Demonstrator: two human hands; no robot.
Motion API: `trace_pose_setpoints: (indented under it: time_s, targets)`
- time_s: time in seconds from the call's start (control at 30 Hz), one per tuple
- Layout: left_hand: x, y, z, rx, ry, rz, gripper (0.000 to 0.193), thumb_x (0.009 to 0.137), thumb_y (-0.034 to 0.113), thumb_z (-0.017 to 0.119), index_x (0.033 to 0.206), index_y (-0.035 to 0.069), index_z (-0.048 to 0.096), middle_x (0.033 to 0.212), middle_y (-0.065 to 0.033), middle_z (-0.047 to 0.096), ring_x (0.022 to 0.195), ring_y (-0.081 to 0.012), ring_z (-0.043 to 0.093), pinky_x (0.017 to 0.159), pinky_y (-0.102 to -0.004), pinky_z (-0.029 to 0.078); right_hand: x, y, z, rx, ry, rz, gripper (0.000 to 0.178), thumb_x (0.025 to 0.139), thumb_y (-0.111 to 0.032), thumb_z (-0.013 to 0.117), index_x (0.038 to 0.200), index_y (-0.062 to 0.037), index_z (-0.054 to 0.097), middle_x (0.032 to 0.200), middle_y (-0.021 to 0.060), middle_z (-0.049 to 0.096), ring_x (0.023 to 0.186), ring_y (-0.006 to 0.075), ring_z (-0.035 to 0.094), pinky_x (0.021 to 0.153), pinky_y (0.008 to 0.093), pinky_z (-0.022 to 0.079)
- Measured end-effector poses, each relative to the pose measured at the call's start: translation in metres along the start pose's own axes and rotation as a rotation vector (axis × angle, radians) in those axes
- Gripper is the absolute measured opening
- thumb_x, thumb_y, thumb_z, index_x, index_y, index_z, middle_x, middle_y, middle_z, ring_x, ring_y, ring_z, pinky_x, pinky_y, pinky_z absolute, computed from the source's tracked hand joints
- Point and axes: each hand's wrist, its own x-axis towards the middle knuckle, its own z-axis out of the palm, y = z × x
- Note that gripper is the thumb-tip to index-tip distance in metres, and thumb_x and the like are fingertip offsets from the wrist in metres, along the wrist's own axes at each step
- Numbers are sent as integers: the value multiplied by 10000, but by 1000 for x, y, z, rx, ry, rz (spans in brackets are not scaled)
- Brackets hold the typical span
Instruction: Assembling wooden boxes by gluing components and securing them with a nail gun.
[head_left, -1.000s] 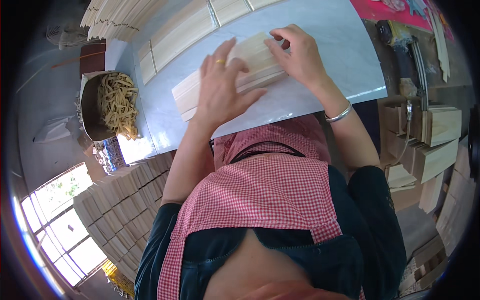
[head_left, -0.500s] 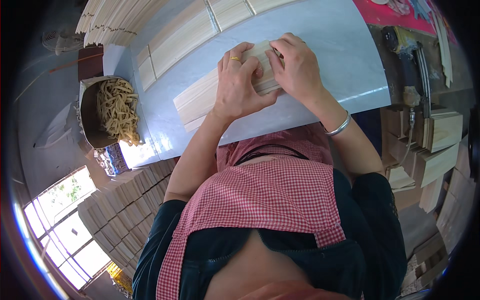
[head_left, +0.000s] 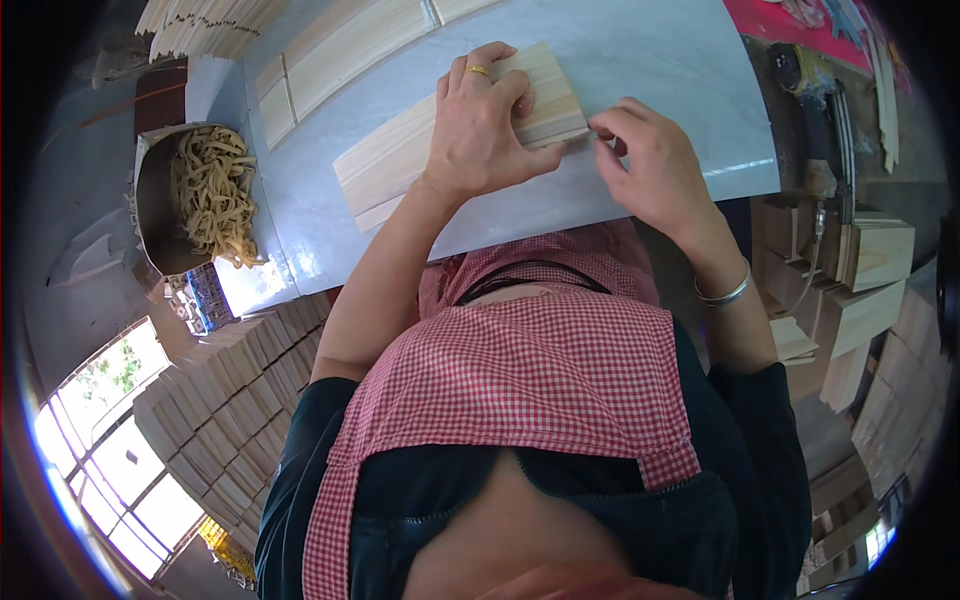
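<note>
A bundle of thin pale wooden slats (head_left: 400, 160) lies across a grey-blue tabletop (head_left: 660, 70). My left hand (head_left: 480, 125), a gold ring on one finger, lies flat on the bundle's right half and presses it down. My right hand (head_left: 645, 165) is at the bundle's right end, fingers curled with the fingertips against the edge of the slats. A metal bangle sits on my right wrist. I cannot see anything held in the right hand's fingers.
More rows of slats (head_left: 350, 45) lie at the table's far side. A dark basin of tan strips (head_left: 200, 195) stands at the left. Stacked slats (head_left: 220, 400) fill the lower left; wooden blocks (head_left: 870, 260) and a tool (head_left: 815, 110) lie right.
My right hand slid off the top of the bundle to its right end. My left hand shifted along the bundle and now presses its right half.
</note>
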Motion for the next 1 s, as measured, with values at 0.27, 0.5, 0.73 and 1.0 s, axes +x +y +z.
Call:
trace_pose_setpoints:
  time_s: [0.27, 0.5, 0.73, 1.0]
  targets:
    - [0, -1, 1, 20, -20, 4, 414, 557, 341, 838, 749, 78, 584, 1282, -217, 554, 1122, -367, 497, 948, -438, 411, 0, 2, 6, -206, -27, -119, 36, 841, 23, 648, 860, -7, 655, 795, 52, 601, 611, 207, 512, 600, 323, 438]
    - [-2, 0, 2, 8, 26, 12, 417, 576, 365, 830, 753, 72, 592, 1272, -196, 572, 1118, -360, 505, 958, -437, 409, -10, 10, 6, -187, 11, -146, 55, 841, -13, 668, 896, -20, 665, 833, 49, 632, 669, 213, 563, 636, 322, 456]
    - [-7, -3, -2, 63, 60, -8, 415, 609, 389, 825, 810, 80, 633, 1240, -172, 595, 1105, -330, 519, 975, -428, 407, -25, 80, -106, -648, 310, 82, 501, 904, -233, 690, 1313, 18, 547, 1198, 201, 628, 1074, 379, 607, 937, 452, 501]
    - [-6, 6, -8, -20, 47, -55, 369, 642, 341, 797, 754, 92, 548, 1322, -155, 559, 1126, -336, 516, 974, -425, 419, -44, 181, -163, -944, 138, 469, 600, 864, -279, 725, 1337, 32, 526, 1116, 244, 646, 1011, 387, 625, 892, 472, 506]
